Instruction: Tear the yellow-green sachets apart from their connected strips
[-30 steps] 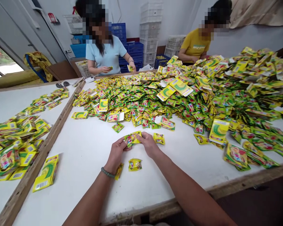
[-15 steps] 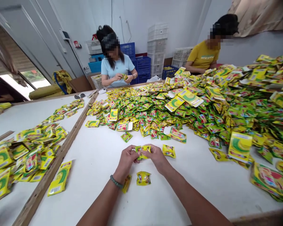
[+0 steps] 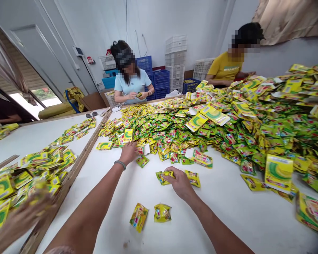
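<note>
My right hand (image 3: 179, 181) is closed on a small yellow-and-green packet (image 3: 161, 178), pinching its right end just above the white table. A second yellow packet (image 3: 193, 178) lies close to the right of that hand. Nearer to me, two more packets rest apart: a tilted one (image 3: 139, 217) and a plumper yellow one (image 3: 162, 212). My left hand (image 3: 128, 153) reaches to the near edge of the heap, beside a small box with a white open flap (image 3: 143, 149). Its fingertips are hidden, so its grip is unclear. A green packet (image 3: 142, 161) lies just right of it.
A large heap of packets (image 3: 169, 127) and flat yellow boxes (image 3: 278, 173) fills the far and right side. A wooden strip (image 3: 81, 160) divides off filled boxes on the left, where another person's blurred hand (image 3: 29, 215) moves. Two people sit beyond the heap.
My left hand has let go of the packet and moved forward and left to the heap. My right hand keeps hold. Another person's hand has entered at lower left.
</note>
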Available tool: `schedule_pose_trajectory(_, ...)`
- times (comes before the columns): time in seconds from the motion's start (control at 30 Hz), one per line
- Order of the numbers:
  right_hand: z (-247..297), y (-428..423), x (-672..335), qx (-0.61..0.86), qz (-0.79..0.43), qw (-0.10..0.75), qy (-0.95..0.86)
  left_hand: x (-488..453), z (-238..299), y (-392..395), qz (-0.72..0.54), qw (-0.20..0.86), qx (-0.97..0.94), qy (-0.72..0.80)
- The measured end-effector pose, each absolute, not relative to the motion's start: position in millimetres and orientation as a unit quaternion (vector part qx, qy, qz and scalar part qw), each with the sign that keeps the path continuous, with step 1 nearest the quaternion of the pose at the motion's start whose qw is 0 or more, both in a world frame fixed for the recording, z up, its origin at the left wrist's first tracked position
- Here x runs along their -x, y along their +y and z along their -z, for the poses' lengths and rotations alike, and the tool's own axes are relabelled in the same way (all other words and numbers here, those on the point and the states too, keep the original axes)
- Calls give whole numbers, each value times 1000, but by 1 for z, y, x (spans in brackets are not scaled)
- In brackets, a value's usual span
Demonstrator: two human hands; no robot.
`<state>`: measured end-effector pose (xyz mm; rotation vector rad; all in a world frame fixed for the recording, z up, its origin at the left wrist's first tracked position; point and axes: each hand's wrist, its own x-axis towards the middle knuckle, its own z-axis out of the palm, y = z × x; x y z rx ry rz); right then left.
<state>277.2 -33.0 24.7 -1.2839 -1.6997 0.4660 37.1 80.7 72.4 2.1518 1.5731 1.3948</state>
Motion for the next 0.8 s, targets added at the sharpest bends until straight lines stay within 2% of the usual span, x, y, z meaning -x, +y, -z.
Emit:
schedule_pose_trajectory(0.1, -25, -33, -277, 528, -193, 464, -685, -34, -72, 84, -415, 63, -739, 527)
schedule_pose_trajectory(0.27, -27, -29, -281, 487, -230, 518, -664, -50, -47, 45, -391, 96, -765, 503)
schedule_pose_trajectory(0.33, -28, -26, -283, 456, -265, 562, -637, -63, -35, 22, -405, 178, -774, 453)
schedule_pose_trajectory(0.43, -28, -21, -288, 426, -287, 606, -607, -82, -19, -10, -423, 385, -748, 338)
schedule_pose_trajectory(0.5, -28, -19, -292, 434, -283, 590, -619, -90, -11, -26, -432, 498, -696, 284)
schedule_pose_trajectory(0.57, -29, -20, -296, 449, -277, 548, -648, -93, -3, -34, -448, 567, -638, 267)
schedule_pose_trajectory(0.67, -34, -26, -299, 460, -267, 475, -701, -91, 6, -38, -467, 607, -580, 277)
schedule_pose_trajectory(0.8, -42, -34, -301, 476, -230, 398, -750, -92, 14, -42, -493, 606, -554, 287)
